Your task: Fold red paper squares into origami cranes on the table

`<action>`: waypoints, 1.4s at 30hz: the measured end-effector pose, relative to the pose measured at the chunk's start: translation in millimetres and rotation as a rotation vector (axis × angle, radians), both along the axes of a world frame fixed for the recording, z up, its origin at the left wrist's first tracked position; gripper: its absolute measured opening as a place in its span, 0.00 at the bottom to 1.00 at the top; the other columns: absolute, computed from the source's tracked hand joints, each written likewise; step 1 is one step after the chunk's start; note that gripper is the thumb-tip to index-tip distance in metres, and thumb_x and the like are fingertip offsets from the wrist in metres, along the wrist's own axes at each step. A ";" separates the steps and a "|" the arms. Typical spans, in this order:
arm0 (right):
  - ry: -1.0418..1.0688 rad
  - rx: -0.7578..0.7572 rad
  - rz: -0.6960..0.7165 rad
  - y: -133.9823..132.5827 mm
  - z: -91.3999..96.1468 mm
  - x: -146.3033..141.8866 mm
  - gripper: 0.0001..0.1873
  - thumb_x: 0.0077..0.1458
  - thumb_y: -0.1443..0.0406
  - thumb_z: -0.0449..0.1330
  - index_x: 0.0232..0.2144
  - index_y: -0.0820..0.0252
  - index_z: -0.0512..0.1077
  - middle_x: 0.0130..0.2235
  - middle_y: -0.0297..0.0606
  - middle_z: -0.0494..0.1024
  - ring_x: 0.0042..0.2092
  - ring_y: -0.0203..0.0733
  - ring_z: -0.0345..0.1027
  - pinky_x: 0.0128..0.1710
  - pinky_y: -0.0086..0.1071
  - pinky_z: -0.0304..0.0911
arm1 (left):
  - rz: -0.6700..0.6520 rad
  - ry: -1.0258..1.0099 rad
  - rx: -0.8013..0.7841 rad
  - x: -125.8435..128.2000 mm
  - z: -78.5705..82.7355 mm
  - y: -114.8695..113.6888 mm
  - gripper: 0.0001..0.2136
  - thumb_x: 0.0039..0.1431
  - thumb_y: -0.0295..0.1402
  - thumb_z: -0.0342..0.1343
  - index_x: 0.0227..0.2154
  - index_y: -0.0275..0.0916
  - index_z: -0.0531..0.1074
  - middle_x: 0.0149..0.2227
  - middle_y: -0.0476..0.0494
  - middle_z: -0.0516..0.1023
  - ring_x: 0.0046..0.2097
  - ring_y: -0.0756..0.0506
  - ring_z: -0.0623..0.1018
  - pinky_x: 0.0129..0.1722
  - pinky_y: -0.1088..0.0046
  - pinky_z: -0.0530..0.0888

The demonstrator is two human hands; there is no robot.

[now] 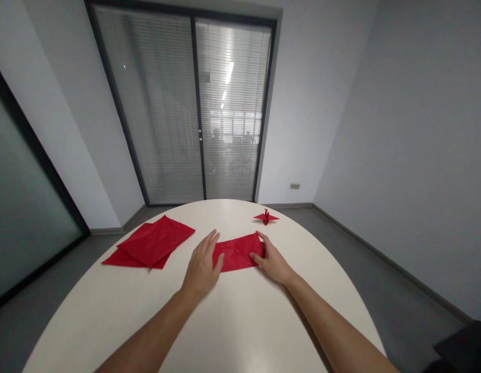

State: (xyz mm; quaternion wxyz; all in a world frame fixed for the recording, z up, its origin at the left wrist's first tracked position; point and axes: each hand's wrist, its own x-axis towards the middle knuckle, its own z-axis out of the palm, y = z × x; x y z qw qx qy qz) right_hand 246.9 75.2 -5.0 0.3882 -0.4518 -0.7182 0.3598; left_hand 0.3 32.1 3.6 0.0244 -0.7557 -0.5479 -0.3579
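A folded sheet of red paper (236, 252) forms a wide rectangle between my hands, with crease lines across its middle. My left hand (203, 260) rests at its left end, fingers stretched out and the thumb apart, touching the paper's edge. At the other end, my right hand (272, 259) pinches the paper, thumb in front and fingers behind its right edge. That right end looks slightly raised off the table. Beyond my right hand stands a folded red paper crane (266, 217) with its wings spread.
The round white table (240, 321) fills the foreground. Several red paper sheets (158, 241) lie overlapping on its left side. Past the far edge is a glass partition with blinds (232, 155). A dark object (466, 347) shows at the lower right.
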 end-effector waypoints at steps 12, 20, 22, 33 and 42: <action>-0.539 0.361 0.068 -32.0 15.8 -32.9 0.30 0.66 0.60 0.48 0.67 0.64 0.57 0.70 0.46 0.54 0.70 0.50 0.46 0.69 0.49 0.46 | -0.240 0.338 -0.339 7.8 -13.1 -2.9 0.30 0.70 0.47 0.40 0.69 0.36 0.52 0.71 0.36 0.50 0.72 0.37 0.50 0.69 0.50 0.51; -0.738 0.141 0.113 -28.4 13.4 -38.5 0.34 0.68 0.53 0.43 0.69 0.67 0.53 0.71 0.47 0.50 0.72 0.53 0.38 0.70 0.49 0.38 | -0.159 0.349 -0.342 12.8 -12.6 -4.6 0.30 0.70 0.48 0.40 0.67 0.34 0.56 0.69 0.33 0.56 0.70 0.34 0.55 0.68 0.50 0.55; -0.762 0.114 0.075 -26.9 14.6 -37.5 0.36 0.67 0.51 0.44 0.69 0.67 0.52 0.71 0.47 0.48 0.72 0.53 0.37 0.70 0.49 0.37 | -0.125 0.340 -0.336 13.8 -12.4 -5.3 0.31 0.69 0.49 0.40 0.66 0.33 0.58 0.69 0.31 0.57 0.70 0.33 0.55 0.67 0.49 0.56; -0.778 0.030 -0.046 -17.7 17.8 -18.5 0.43 0.64 0.45 0.46 0.70 0.67 0.49 0.72 0.48 0.46 0.72 0.55 0.36 0.69 0.52 0.33 | -0.154 0.322 -0.341 11.9 -7.6 -7.4 0.31 0.69 0.49 0.42 0.68 0.37 0.54 0.69 0.33 0.55 0.70 0.31 0.55 0.66 0.45 0.57; -0.756 0.149 -0.011 -28.5 20.9 -24.5 0.39 0.61 0.48 0.54 0.68 0.64 0.57 0.72 0.48 0.48 0.72 0.59 0.35 0.69 0.55 0.31 | -0.223 0.291 -0.270 11.4 -0.8 -10.0 0.25 0.70 0.40 0.43 0.66 0.38 0.60 0.67 0.37 0.63 0.67 0.37 0.63 0.66 0.50 0.59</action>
